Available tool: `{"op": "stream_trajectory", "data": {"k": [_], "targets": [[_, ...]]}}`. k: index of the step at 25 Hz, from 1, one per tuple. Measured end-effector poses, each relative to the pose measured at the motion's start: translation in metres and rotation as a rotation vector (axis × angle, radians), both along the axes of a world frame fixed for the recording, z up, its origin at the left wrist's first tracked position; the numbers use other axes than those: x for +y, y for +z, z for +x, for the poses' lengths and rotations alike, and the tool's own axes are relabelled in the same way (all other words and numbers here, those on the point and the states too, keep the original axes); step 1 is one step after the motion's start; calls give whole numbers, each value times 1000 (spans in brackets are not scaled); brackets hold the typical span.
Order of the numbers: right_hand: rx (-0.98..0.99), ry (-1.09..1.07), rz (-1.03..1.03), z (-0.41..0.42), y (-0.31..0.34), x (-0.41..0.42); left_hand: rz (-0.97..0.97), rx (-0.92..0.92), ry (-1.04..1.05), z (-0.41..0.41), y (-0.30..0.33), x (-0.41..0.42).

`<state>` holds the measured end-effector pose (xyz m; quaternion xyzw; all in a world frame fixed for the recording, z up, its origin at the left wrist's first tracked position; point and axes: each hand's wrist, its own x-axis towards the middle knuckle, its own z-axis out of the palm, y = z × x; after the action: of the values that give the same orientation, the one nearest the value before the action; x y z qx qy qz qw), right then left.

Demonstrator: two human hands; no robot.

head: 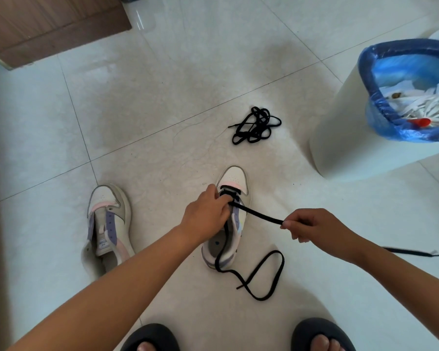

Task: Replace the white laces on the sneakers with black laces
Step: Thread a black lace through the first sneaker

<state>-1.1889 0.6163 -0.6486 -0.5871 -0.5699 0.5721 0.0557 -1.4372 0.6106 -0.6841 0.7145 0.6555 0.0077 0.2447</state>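
Two white sneakers with pink and purple trim stand on the tiled floor. The left sneaker (109, 224) has no lace. A black lace (257, 214) runs through the front eyelets of the right sneaker (235, 178). My left hand (205, 214) rests on that shoe's eyelet area, fingers curled at the lace. My right hand (307, 225) pinches one lace strand and holds it taut to the right. Its end (413, 252) trails behind my wrist. The other strand loops on the floor (261, 277). A second black lace (255, 126) lies bundled farther away.
A white bin (350, 117) with a blue liner stands at the right, white laces (426, 107) and scraps inside. A wooden door (48, 24) is at the far left. My feet in dark slippers (150, 336) are at the bottom edge.
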Motion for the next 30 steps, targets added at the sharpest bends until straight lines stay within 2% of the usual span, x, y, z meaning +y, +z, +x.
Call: {"op": "stream_trajectory", "data": {"k": [6,9,13,15,17,19,20,23,27,30], "targets": [[-34,-1,13,-4,1,-2,-249,153,16,19,3,52],[-38,-7,23,-5,1,0,-290,264,14,24,1,58],[-2,-94,-7,5,10,3,-319,85,179,12,0,57],[18,-132,-22,10,11,2,-194,8,186,3,5,53],[36,-125,-5,12,13,1,-16,-164,25,2,10,43],[83,-119,8,9,19,1,-1,-246,-268,13,17,32],[100,-117,27,8,24,3,-22,-257,-350,17,17,29],[51,-132,128,18,35,6,-91,-277,-286,15,16,37],[-263,77,283,58,37,-3,-125,-142,-304,1,8,44],[-277,-28,227,89,42,-11,-142,-51,-332,-1,6,48]]}}
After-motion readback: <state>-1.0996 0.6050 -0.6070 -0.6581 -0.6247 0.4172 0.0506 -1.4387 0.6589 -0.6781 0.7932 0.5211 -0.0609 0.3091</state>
